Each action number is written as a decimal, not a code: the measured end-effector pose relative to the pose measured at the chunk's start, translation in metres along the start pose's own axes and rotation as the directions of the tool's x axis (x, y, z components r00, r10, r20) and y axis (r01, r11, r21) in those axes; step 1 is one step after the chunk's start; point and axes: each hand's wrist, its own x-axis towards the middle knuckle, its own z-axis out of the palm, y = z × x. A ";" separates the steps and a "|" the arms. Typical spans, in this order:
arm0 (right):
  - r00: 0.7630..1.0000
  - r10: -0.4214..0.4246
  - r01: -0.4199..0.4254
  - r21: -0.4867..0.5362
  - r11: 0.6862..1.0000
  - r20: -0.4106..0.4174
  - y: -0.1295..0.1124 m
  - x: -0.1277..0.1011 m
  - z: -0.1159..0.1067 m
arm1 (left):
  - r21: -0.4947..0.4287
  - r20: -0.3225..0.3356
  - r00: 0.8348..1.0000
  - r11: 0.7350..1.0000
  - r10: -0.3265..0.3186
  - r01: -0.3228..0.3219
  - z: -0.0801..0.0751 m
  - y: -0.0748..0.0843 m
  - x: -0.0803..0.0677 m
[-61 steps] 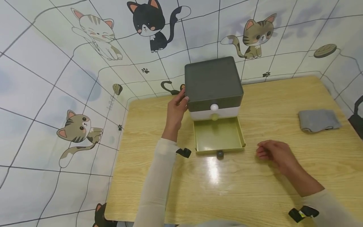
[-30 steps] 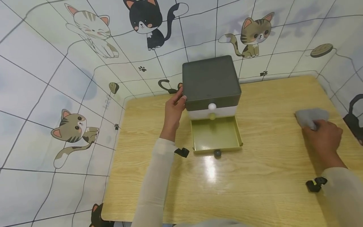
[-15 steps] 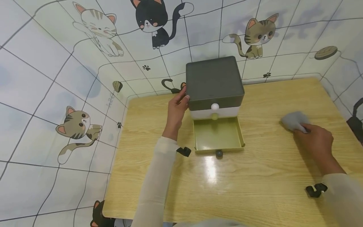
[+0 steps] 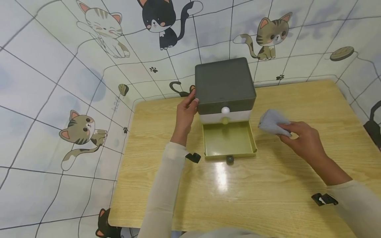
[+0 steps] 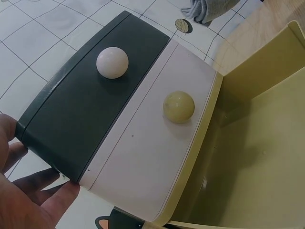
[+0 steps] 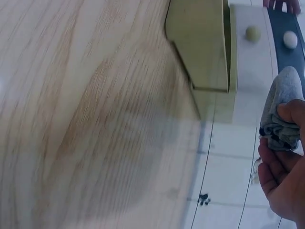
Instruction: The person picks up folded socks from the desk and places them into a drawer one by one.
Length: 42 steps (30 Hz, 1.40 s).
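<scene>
The left hand (image 4: 185, 114) has not moved. It rests flat against the left side of the dark box (image 4: 224, 84), fingers straight and close together, so the box stays put. Under the dark top is a white drawer front (image 5: 157, 157) with two round knobs, and the bottom yellow drawer (image 4: 229, 140) is pulled out toward the near side, open and with nothing in it.

What changed is on the right. A second ago the right hand (image 4: 303, 140) was far out by the right edge of the desk (image 4: 268, 198), on the grey cloth (image 4: 272, 122). Now the fingers are curled around the cloth, pinching it in a bunch, and the hand has carried it left. The cloth is up off the desk, just beside the right wall of the open drawer. So it looks like the cloth is headed for the drawer.

There is bare desk all around the drawer. The drawer's right wall stands between the cloth and the inside, so the cloth would have to go over that wall. A small dark knob (image 4: 230, 160) sits at the near edge of the drawer.
</scene>
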 end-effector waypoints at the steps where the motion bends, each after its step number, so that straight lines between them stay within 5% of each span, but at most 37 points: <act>1: 0.999 -0.031 0.031 0.008 0.999 0.010 -0.004 0.001 0.003 | 0.003 -0.001 1.000 1.000 -0.004 0.004 0.000 0.000 0.000; 7: 0.970 -0.225 0.222 0.047 0.974 0.088 -0.021 0.007 0.026 | 0.005 -0.001 1.000 1.000 -0.009 0.009 0.000 0.001 0.001; 16: 0.848 -0.467 0.475 0.031 0.880 0.251 -0.044 0.025 0.075 | 0.008 0.003 1.000 1.000 0.001 -0.001 0.001 -0.001 0.003; 29: 0.750 -0.409 0.537 -0.119 0.835 0.519 -0.050 0.045 0.110 | 0.015 -0.003 1.000 1.000 -0.002 0.002 0.003 0.000 0.005; 36: 0.767 -0.258 0.448 -0.202 0.871 0.587 -0.057 0.045 0.113 | 0.026 -0.001 1.000 1.000 0.005 -0.005 0.002 0.000 0.006; 42: 0.729 -0.195 0.388 -0.161 0.907 0.657 -0.063 0.050 0.108 | 0.034 -0.002 1.000 0.999 0.001 -0.001 0.002 -0.001 0.006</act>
